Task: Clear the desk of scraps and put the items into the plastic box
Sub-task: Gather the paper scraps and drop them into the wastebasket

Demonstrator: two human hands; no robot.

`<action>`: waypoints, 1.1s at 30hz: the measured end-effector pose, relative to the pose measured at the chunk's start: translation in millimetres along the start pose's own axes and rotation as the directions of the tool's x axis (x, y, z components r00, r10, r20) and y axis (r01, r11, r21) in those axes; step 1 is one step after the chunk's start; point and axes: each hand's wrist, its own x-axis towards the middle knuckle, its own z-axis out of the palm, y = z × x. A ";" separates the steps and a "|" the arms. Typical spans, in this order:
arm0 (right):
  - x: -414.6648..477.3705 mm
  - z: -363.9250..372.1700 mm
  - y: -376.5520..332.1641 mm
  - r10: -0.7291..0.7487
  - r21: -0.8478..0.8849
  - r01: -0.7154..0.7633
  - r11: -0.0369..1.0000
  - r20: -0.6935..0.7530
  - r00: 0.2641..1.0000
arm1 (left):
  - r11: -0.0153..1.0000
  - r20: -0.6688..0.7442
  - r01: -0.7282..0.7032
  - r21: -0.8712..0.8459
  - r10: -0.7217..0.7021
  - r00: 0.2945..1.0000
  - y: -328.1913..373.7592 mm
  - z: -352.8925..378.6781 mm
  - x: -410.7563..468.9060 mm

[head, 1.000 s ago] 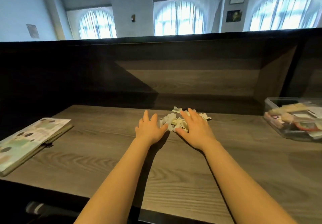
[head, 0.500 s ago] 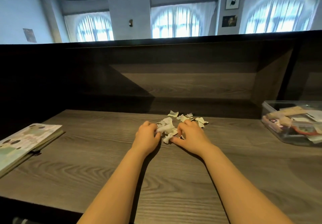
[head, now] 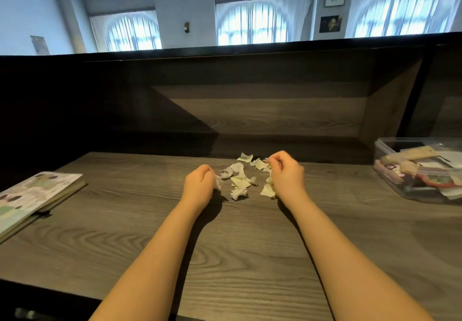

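Observation:
A loose pile of torn pale paper scraps [head: 240, 182] lies on the wooden desk [head: 225, 258] near its back edge. My left hand [head: 199, 187] sits at the pile's left side with curled fingers, and a scrap shows at its fingertips. My right hand [head: 286, 174] is at the pile's right side, fingers curled, with scraps against its palm and under its fingertips. The clear plastic box [head: 390, 145] stands at the far right of the desk, holding several items.
A notebook with a pastel dotted cover [head: 32, 197] lies at the desk's left edge. A dark wooden partition [head: 250, 95] rises behind the desk, with a side panel near the box.
Both hands went from lying flat on the pile to curling their fingers around scraps, then drew apart sideways. The pile now lies spread between them.

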 end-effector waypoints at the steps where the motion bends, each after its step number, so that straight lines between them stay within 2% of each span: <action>1: 1.9 -3.7 -2.2 0.022 0.053 -0.020 0.998 -0.029 0.999 | 1.000 -0.005 -0.003 -0.009 0.003 1.000 0.3 0.3 0.0; 3: 5.1 -9.7 -7.1 0.046 0.116 -0.038 0.992 -0.066 0.997 | 1.000 0.006 -0.020 0.000 0.020 1.000 2.1 2.6 -1.2; 5: 6.8 -14.3 -11.1 0.061 0.073 -0.058 0.996 -0.038 0.997 | 0.995 0.055 -0.054 0.089 0.049 0.997 3.2 6.3 -1.8; 7: 6.3 -16.5 -12.1 0.074 -0.091 -0.065 0.994 0.104 0.992 | 0.954 0.130 -0.111 0.278 0.077 0.989 5.4 9.8 -3.6; 10: 0.5 -18.6 -14.0 0.146 -0.340 -0.012 0.940 0.372 0.916 | 0.813 0.264 -0.230 0.534 0.098 0.959 8.0 14.4 -6.4; 12: -1.8 -18.5 -15.3 0.198 -0.444 0.031 0.895 0.459 0.866 | 0.718 0.308 -0.307 0.625 0.135 0.942 7.8 17.5 -7.2; 14: -1.9 -17.0 -15.1 0.217 -0.525 0.080 0.847 0.479 0.851 | 0.677 0.316 -0.344 0.651 0.171 0.933 6.6 18.9 -6.7; 18: -2.3 -12.7 -13.6 0.201 -0.581 0.134 0.803 0.476 0.856 | 0.682 0.298 -0.352 0.641 0.201 0.933 6.9 19.4 -7.5; 20: -1.9 -11.4 -12.1 0.198 -0.572 0.114 0.812 0.454 0.869 | 0.719 0.273 -0.323 0.616 0.189 0.943 5.7 18.5 -6.6; 22: -0.7 -10.8 -10.1 0.185 -0.499 0.048 0.865 0.407 0.895 | 0.808 0.217 -0.251 0.533 0.157 0.964 4.3 16.6 -5.0; 25: 1.0 -10.6 -10.2 0.155 -0.318 -0.047 0.947 0.324 0.933 | 0.944 0.111 -0.093 0.317 0.061 0.992 3.8 11.7 -1.0; 28: 1.6 -5.7 -14.5 0.142 -0.208 -0.084 0.974 0.280 0.949 | 0.980 0.040 -0.007 0.199 0.000 0.999 1.9 8.3 3.3; 33: 0.8 7.4 -15.4 0.132 -0.113 -0.107 0.988 0.235 0.963 | 0.998 -0.036 0.019 0.062 -0.017 0.999 1.3 3.2 4.1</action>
